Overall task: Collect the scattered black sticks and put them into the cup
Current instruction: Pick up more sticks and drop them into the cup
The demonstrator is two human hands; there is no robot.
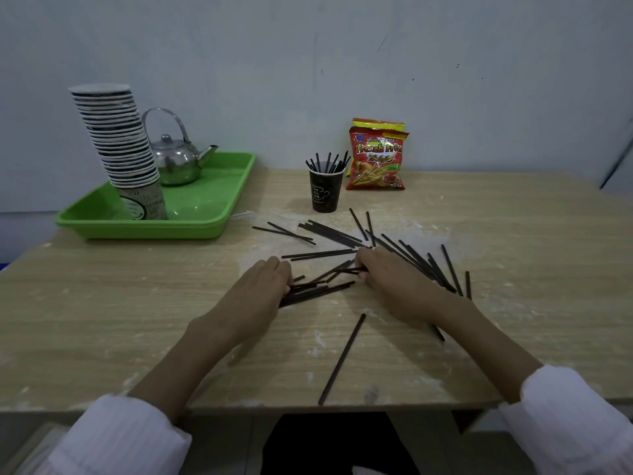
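Both hands rest low on the wooden table (137, 303). The left hand (263, 286) has its fingers curled round a small bundle of black sticks (318, 292), whose free ends point to the right. The right hand (394, 279) pinches the ends of a few more with bent fingertips; how many cannot be told. Other sticks lie scattered beyond and to the right of the hands, and a single stick (342, 358) lies near the front edge. The dark paper cup (325, 193) stands upright further back with several sticks in it, beside a red snack bag (376, 162). A green tray (212, 214) at the far left holds a kettle (174, 159) and a stack of cups (120, 145)
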